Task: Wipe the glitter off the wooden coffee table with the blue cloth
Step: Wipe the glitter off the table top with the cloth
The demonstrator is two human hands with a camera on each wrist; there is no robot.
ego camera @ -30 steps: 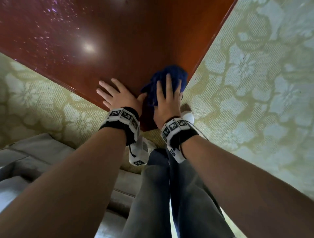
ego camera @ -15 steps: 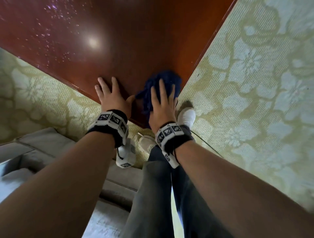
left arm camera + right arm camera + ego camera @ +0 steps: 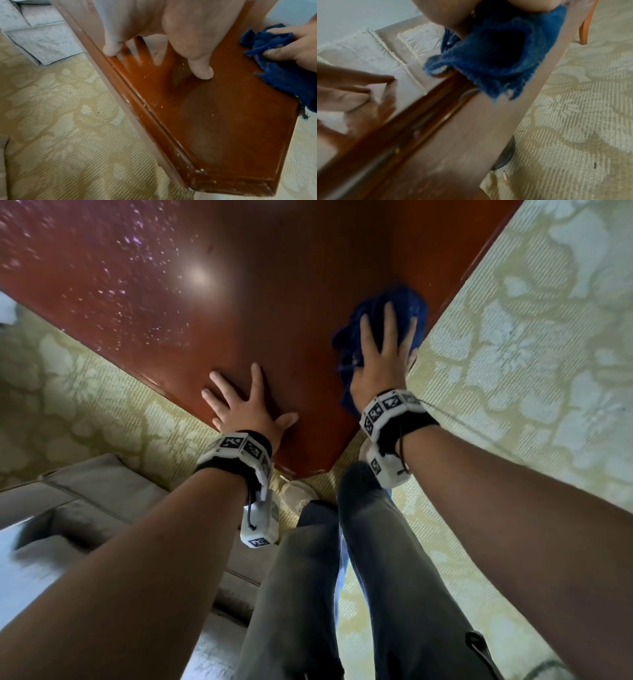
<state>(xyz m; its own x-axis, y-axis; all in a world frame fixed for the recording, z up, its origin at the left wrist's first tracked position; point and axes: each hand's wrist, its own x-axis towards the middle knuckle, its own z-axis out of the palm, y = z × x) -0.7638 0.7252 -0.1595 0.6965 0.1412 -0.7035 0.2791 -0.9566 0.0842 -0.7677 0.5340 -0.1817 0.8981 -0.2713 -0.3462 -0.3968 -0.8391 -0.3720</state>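
Note:
The glossy red-brown coffee table [image 3: 274, 285] fills the upper head view, its near corner pointing at my legs. Purple-white glitter [image 3: 137, 268] speckles its far left part. The crumpled blue cloth [image 3: 414, 306] lies at the table's right edge. My right hand [image 3: 387, 337] presses on it with straight, spread fingers. My left hand [image 3: 239, 402] rests flat on the bare wood near the left edge, fingers spread. In the left wrist view the cloth [image 3: 283, 81] bunches under the right hand, and a few specks dot the table [image 3: 223, 121]. The cloth [image 3: 488, 60] overhangs the edge in the blurred right wrist view.
Pale green floral carpet [image 3: 513, 371] surrounds the table. A grey sofa [image 3: 85, 501] stands at the lower left. My legs in dark trousers [image 3: 342, 594] and white shoes [image 3: 298, 494] are by the table's near corner. A wooden chair leg [image 3: 585, 29] stands on the carpet.
My right hand has slid the cloth away from the near corner, farther along the table's right edge. The two hands, side by side before, are now apart. The left hand stays flat.

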